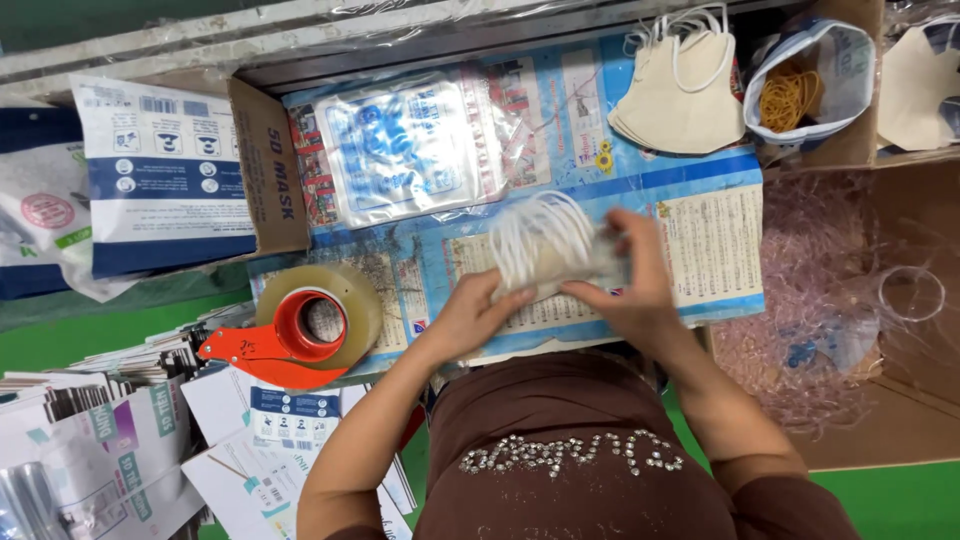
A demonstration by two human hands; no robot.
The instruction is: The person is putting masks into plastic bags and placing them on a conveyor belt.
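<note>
My left hand was closed from below and from the near side on a stack of cream-coloured face masks with white ear loops, its fingers curled against the stack's lower left corner. My right hand was shut over the other end, palm down, fingers wrapped across the top of the stack where a clear film seemed to cover it; I could not tell how far that film reached. The stack sat between both hands, its ear loops fanning out to the left, just above the near edge of the bench, which was covered with blue printed paper.

Toward the far edge lay a flat pile of clear plastic bags with blue print. At the far right corner rested a second pile of cream masks, and just beside it an open bag of yellow rubber bands. At the near left corner stood an orange tape dispenser with a roll of clear tape. Left of the bench was a brown cardboard box holding white and blue packets. To the right, a carton full of pinkish clear film stood open. Nothing lay between my hands and the stack.
</note>
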